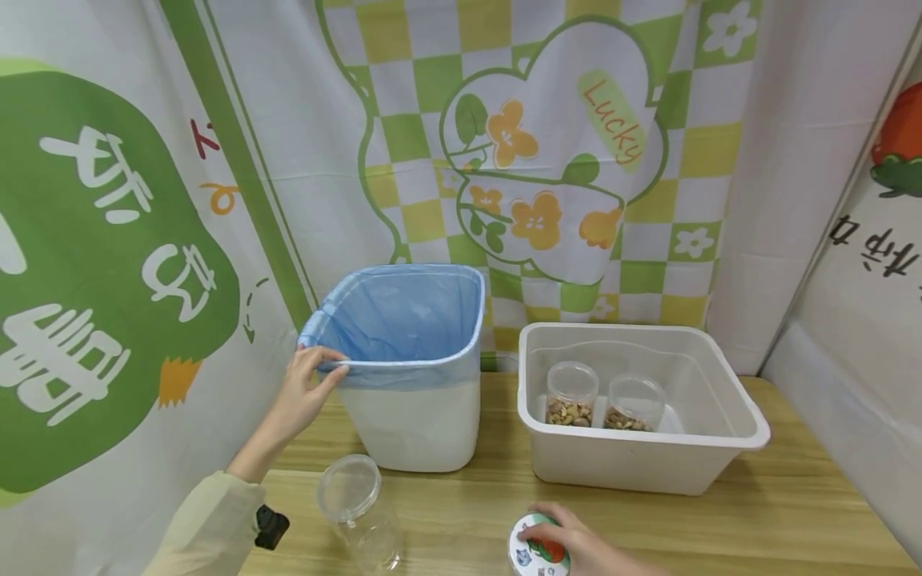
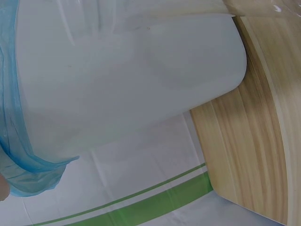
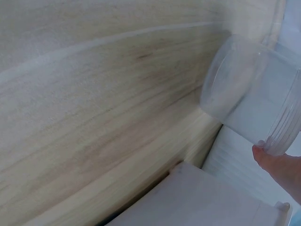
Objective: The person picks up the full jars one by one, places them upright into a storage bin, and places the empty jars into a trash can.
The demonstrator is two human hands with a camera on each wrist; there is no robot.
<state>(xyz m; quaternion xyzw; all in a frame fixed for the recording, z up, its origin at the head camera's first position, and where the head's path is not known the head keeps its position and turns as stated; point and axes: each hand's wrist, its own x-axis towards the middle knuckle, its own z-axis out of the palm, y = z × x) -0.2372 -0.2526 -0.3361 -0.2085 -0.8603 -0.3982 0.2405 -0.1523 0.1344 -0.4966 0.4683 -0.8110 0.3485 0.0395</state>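
My left hand grips the near left rim of a white trash can, its fingers over the edge of the blue liner. In the left wrist view a fingertip shows beside the bunched liner. Down at the front, my right hand holds a jar from above by its round lid, printed with an orange-red picture. The right wrist view has a fingertip at the ridged top of this clear jar, its base close over the table. Another clear jar stands to the left, before the trash can.
At the right stands a light grey plastic tub. Inside it are two clear jars, one left and one right, both partly filled with what look like nuts. Printed curtains hang behind the wooden table and along its sides.
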